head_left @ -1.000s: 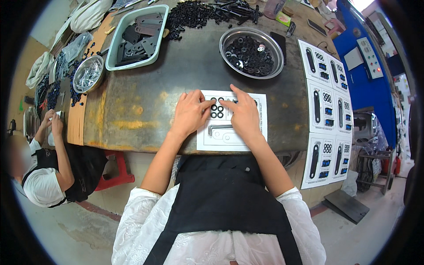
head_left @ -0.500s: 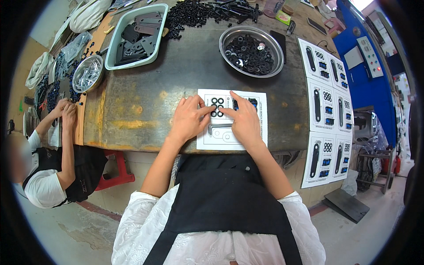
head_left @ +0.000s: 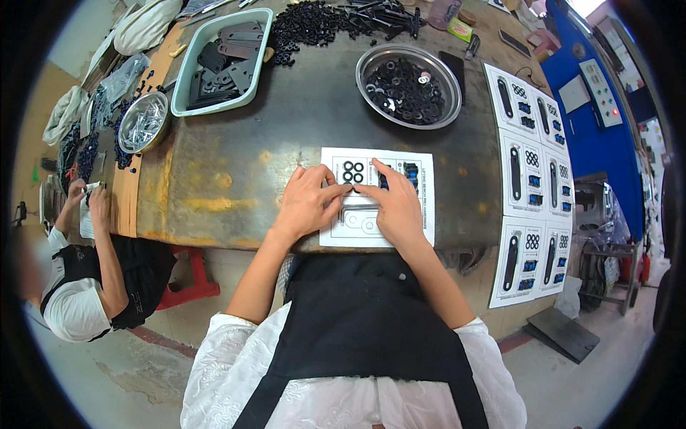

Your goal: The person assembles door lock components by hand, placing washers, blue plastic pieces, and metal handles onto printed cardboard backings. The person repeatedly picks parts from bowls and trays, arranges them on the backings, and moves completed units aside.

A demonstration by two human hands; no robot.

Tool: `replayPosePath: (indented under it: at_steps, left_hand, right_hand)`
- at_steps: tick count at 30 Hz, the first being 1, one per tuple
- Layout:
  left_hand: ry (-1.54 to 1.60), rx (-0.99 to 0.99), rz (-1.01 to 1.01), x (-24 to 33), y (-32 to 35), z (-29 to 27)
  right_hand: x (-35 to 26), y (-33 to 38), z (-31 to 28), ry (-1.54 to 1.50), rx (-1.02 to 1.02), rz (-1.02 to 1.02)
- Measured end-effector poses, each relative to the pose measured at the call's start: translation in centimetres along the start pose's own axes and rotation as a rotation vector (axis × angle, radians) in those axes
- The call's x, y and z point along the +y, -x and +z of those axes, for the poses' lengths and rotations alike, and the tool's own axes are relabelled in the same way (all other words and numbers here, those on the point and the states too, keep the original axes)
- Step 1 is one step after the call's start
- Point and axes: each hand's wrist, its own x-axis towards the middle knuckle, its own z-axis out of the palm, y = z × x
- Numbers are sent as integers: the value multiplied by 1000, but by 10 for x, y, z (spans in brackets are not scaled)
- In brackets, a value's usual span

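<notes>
The table filled the upper middle of the frame. Up top sat a tray of black plates and, to its right, a steel bowl of black rings. At centre lay a white sheet. The left hand and right hand pressed flat on it, fingers stretched, gripping nothing, tips meeting just below four small rings.

White printed sheet under hands; more sheets at table's right; blue panel beyond.
</notes>
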Motion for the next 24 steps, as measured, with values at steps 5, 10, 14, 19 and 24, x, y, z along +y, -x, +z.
replayPosePath:
  at_steps: [5, 10, 14, 19, 24]
  left_hand:
    - [-185, 275, -96, -61, -51, -46]
    - [-413, 350, -518, -243, -109, -86]
    - [-618, 83, -283, -298, -141, -100]
    - [-681, -330, -340, -316, -194, -89]
    - [-685, -405, -248, -349, -223, -98]
  right_hand:
    - [7, 4, -24, -99, 88, 41]
    - [35, 16, -57, -216, 278, 181]
    - [83, 48, -61, -39, 401, 295]
    - [96, 64, -59, -45, 442, 368]
    - [100, 63, -59, -103, 468, 365]
